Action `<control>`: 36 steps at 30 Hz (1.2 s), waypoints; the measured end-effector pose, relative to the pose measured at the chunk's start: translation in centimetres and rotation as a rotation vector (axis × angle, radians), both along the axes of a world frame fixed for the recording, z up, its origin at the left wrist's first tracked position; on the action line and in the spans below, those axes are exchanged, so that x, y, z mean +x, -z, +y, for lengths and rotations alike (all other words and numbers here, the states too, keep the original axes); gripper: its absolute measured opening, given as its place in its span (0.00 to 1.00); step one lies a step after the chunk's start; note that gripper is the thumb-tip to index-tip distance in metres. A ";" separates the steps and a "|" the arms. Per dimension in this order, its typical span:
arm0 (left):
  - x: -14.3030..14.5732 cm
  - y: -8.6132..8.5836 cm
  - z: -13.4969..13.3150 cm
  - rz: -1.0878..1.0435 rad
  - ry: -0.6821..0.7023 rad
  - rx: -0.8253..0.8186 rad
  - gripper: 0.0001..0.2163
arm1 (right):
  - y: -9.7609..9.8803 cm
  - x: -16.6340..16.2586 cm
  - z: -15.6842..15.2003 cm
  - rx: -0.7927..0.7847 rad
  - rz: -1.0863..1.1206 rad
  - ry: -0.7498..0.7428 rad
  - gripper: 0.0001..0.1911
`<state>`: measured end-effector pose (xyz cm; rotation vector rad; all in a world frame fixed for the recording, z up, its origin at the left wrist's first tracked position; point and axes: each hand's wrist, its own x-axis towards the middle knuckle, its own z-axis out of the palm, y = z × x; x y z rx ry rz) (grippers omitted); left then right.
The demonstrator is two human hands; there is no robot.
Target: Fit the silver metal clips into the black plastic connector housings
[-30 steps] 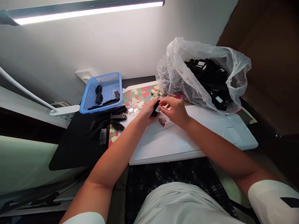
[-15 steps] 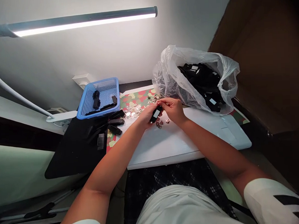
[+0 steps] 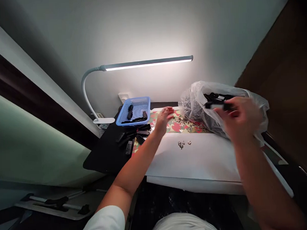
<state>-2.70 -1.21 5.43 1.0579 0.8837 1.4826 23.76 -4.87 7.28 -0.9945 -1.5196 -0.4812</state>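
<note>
A black plastic part (image 3: 217,105), blurred by motion, is pinched narrowly in the right hand (image 3: 240,120), which is raised beyond the far right of the white board (image 3: 195,160) and in front of a clear plastic bag (image 3: 197,105) filled with more black parts (image 3: 215,97). Half a second ago, both hands worked close together above the board; now they are well apart. The left hand (image 3: 163,118) has let go and is open wide, holding nothing, above the board's far edge. On the board, a small cluster of metal pieces (image 3: 183,143) lies between the hands. Past the far edge, a multicoloured patterned mat (image 3: 175,127) is strewn with more metal bits. Left of the board, a blue plastic basket (image 3: 133,110) and loose black plastic parts (image 3: 129,147) rest on a black pad (image 3: 104,157).
</note>
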 end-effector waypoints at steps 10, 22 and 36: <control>-13.1 -7.0 -2.7 1.476 -0.062 0.481 0.08 | 2.5 6.1 -5.6 -0.353 -0.149 0.073 0.20; -15.3 -0.7 0.1 1.965 0.094 0.375 0.14 | 9.5 14.6 -17.9 -0.955 0.138 0.238 0.15; -14.7 0.1 -0.7 1.977 0.207 0.275 0.19 | 11.5 11.8 -13.3 -1.143 -0.047 0.387 0.22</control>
